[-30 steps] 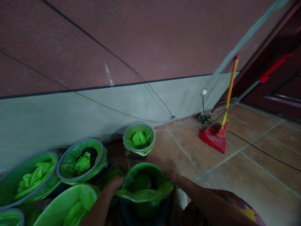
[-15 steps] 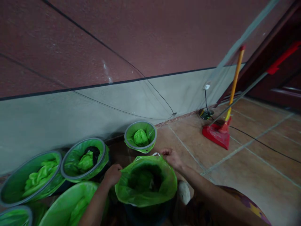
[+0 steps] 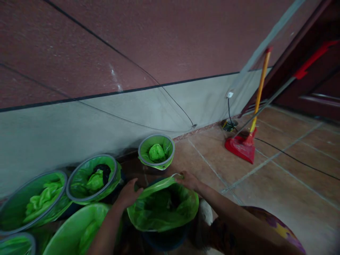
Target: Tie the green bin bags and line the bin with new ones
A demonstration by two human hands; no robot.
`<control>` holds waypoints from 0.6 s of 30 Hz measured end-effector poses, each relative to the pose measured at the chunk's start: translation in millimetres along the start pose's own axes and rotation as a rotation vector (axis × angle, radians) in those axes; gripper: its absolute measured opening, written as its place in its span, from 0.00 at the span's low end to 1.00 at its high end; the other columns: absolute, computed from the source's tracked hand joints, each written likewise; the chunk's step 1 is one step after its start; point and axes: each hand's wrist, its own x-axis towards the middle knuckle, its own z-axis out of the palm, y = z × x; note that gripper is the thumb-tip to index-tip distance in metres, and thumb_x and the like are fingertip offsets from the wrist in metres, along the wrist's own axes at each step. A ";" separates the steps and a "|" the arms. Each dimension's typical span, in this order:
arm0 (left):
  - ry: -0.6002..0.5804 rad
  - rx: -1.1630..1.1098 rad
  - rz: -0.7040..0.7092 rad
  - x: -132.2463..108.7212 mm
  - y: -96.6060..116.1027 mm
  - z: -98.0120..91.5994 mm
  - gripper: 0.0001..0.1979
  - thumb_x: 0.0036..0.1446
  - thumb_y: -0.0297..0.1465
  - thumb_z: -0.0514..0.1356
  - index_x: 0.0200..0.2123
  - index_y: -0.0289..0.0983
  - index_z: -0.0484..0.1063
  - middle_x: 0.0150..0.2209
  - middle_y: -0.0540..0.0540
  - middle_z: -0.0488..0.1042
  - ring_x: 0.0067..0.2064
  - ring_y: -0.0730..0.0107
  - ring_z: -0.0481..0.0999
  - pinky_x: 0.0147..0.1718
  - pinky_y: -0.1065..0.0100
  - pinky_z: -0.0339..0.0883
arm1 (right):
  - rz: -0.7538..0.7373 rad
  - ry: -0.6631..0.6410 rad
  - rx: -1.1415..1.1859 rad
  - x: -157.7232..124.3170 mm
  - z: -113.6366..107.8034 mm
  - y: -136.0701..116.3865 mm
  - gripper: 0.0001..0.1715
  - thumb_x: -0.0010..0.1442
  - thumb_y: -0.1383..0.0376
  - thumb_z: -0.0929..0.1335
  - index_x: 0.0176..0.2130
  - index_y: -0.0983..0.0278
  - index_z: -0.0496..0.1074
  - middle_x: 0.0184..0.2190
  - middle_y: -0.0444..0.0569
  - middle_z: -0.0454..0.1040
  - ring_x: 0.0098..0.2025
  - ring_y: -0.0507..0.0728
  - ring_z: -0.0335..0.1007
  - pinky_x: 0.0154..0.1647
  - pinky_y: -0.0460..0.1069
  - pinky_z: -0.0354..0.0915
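A translucent green bin liner (image 3: 162, 221) lines a dark bin (image 3: 166, 239) in front of me, its mouth spread wide and its far edge raised. My left hand (image 3: 130, 193) grips that edge on the left, the thumb standing a little apart. At the far right of the rim, my right hand (image 3: 189, 180) is closed on the liner, beside a thin white loop at its edge. Inside, the bin is dark, with some crumpled green at the bottom.
A small lined bin (image 3: 156, 151) stands by the wall. To the left are a grey-rimmed bin (image 3: 91, 180), an oval bin (image 3: 34, 202) and a light green bin (image 3: 74, 226). A red dustpan (image 3: 241, 147) and a cable (image 3: 292, 157) lie on the tiled floor at right.
The liner's far edge now folds up and inward between my hands. My left hand has shifted slightly and its fingers have loosened; my right hand has moved a little left and lower.
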 end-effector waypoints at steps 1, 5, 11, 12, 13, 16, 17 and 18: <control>0.017 -0.013 0.026 2.2 5.1 6.0 0.32 0.58 0.38 0.55 0.62 0.27 0.60 0.62 0.33 0.67 0.62 0.57 0.67 0.59 0.64 0.58 | 0.003 -0.038 -0.034 -1.8 1.1 0.4 0.17 0.53 0.59 0.72 0.40 0.67 0.78 0.36 0.55 0.80 0.36 0.58 0.75 0.33 0.47 0.66; -0.012 -0.016 0.126 5.3 24.2 23.8 0.25 0.60 0.38 0.55 0.58 0.35 0.66 0.53 0.39 0.76 0.54 0.61 0.75 0.51 0.67 0.64 | 0.004 -0.092 -0.087 -6.9 -1.9 -4.1 0.08 0.53 0.69 0.68 0.32 0.67 0.78 0.26 0.47 0.77 0.28 0.52 0.70 0.27 0.44 0.60; 0.060 0.179 0.162 3.3 44.1 18.7 0.11 0.61 0.28 0.51 0.36 0.40 0.74 0.37 0.47 0.80 0.42 0.68 0.78 0.42 0.70 0.64 | -0.040 0.016 -0.036 -12.3 -5.9 -18.0 0.09 0.49 0.74 0.65 0.26 0.66 0.76 0.20 0.41 0.70 0.25 0.48 0.63 0.25 0.42 0.56; 0.135 0.185 0.141 2.7 46.5 15.2 0.11 0.62 0.27 0.50 0.36 0.39 0.73 0.37 0.46 0.79 0.41 0.68 0.77 0.41 0.70 0.64 | -0.049 0.030 -0.011 -13.5 -6.8 -19.8 0.09 0.48 0.74 0.65 0.27 0.66 0.76 0.21 0.41 0.70 0.25 0.48 0.63 0.25 0.42 0.56; 0.225 0.180 0.119 2.0 48.7 11.6 0.11 0.62 0.27 0.49 0.37 0.38 0.72 0.38 0.45 0.78 0.41 0.67 0.77 0.41 0.69 0.64 | -0.056 0.036 0.011 -14.8 -8.1 -21.7 0.09 0.48 0.74 0.65 0.27 0.66 0.76 0.21 0.41 0.70 0.25 0.48 0.63 0.25 0.41 0.56; 0.473 0.128 0.111 -0.8 53.7 3.9 0.11 0.63 0.28 0.48 0.38 0.37 0.70 0.39 0.43 0.76 0.41 0.65 0.76 0.42 0.68 0.65 | -0.087 0.036 0.026 -20.2 -15.2 -28.3 0.08 0.47 0.72 0.66 0.28 0.66 0.75 0.22 0.41 0.71 0.26 0.49 0.64 0.26 0.42 0.57; 0.526 0.104 0.125 -1.7 54.7 2.9 0.11 0.63 0.28 0.48 0.38 0.37 0.70 0.39 0.43 0.76 0.41 0.65 0.76 0.43 0.67 0.65 | -0.111 0.022 0.005 -22.6 -18.5 -31.2 0.08 0.47 0.72 0.66 0.28 0.66 0.75 0.23 0.41 0.71 0.27 0.49 0.65 0.26 0.42 0.57; 0.565 0.080 0.139 -2.3 55.4 2.6 0.11 0.63 0.28 0.48 0.39 0.37 0.70 0.39 0.43 0.75 0.41 0.64 0.76 0.43 0.67 0.65 | -0.138 -0.002 -0.029 -25.4 -22.1 -34.3 0.07 0.47 0.72 0.66 0.27 0.66 0.75 0.23 0.42 0.71 0.27 0.49 0.65 0.27 0.42 0.57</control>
